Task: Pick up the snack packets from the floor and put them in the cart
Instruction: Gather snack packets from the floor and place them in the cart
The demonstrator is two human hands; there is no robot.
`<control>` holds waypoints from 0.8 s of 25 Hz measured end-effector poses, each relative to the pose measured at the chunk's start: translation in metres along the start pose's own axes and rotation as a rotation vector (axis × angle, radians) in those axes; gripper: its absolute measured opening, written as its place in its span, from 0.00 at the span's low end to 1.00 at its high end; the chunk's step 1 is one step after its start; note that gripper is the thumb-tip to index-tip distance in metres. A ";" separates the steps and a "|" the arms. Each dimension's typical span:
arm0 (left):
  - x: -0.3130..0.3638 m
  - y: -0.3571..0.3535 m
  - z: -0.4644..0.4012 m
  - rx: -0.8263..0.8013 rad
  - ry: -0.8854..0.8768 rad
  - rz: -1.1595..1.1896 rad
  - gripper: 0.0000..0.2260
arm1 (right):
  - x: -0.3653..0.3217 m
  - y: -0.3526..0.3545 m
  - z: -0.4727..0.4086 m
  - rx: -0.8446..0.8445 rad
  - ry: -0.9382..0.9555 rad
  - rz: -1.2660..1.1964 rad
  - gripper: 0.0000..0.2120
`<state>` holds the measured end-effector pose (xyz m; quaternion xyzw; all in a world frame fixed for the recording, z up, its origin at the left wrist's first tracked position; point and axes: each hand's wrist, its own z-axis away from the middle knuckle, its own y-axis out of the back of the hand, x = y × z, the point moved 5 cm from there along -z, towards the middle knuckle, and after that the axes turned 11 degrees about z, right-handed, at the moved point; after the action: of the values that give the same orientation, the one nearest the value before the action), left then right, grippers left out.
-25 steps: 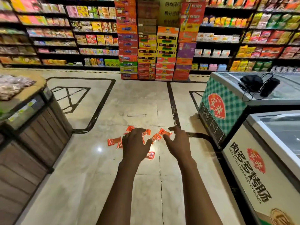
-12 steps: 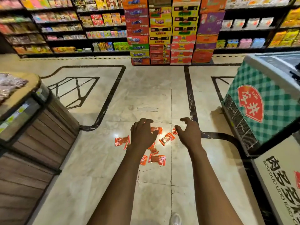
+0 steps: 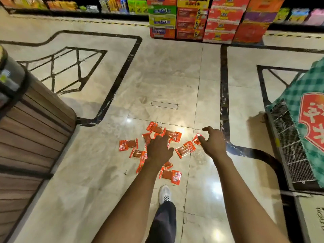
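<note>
Your left hand (image 3: 160, 149) and right hand (image 3: 213, 143) hang over the floor (image 3: 87, 172) with fingers loosely curled, holding nothing. The red snack packets (image 3: 185, 149) lie scattered under and around your fingers. Your white shoe (image 3: 164, 193) stands just behind them.

A glossy beige marble floor (image 3: 166, 81) fills most of the frame, crossed by dark inlaid border lines (image 3: 121, 79) and a geometric line pattern (image 3: 66, 71) in the upper left. A small rectangular floor hatch (image 3: 164, 104) sits at the center. Along the left edge stands a wooden slatted display counter (image 3: 29, 130) with a dark rim. At the top center, stacked cartons (image 3: 206, 20) in red, green, yellow and purple rest on the floor, with stocked shelves (image 3: 73, 5) blurred behind them. On the right edge stands a chest freezer (image 3: 301, 130) with a green checkered side, a red emblem and a metal vent grille. Near the bottom center, 1 white sneaker (image 3: 164, 193) and a dark trouser leg (image 3: 164, 223) show.
</note>
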<state>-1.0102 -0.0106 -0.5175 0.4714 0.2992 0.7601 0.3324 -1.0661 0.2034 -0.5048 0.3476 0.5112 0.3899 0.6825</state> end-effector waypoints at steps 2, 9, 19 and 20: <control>-0.022 -0.025 -0.054 -0.037 0.037 -0.019 0.26 | 0.007 -0.045 -0.054 -0.045 -0.014 0.040 0.19; -0.131 -0.195 -0.246 -0.143 0.131 -0.153 0.24 | 0.086 -0.280 -0.231 -0.203 0.101 0.230 0.20; -0.346 -0.506 -0.412 -0.173 0.372 -0.153 0.25 | 0.241 -0.618 -0.396 -0.367 0.358 0.621 0.27; -0.359 -0.520 -0.420 -0.130 0.387 -0.133 0.25 | 0.247 -0.638 -0.410 -0.386 0.382 0.637 0.28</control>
<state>-1.1582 -0.0405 -1.2609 0.2734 0.3382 0.8305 0.3480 -1.3073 0.1644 -1.2636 0.2753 0.4131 0.7275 0.4735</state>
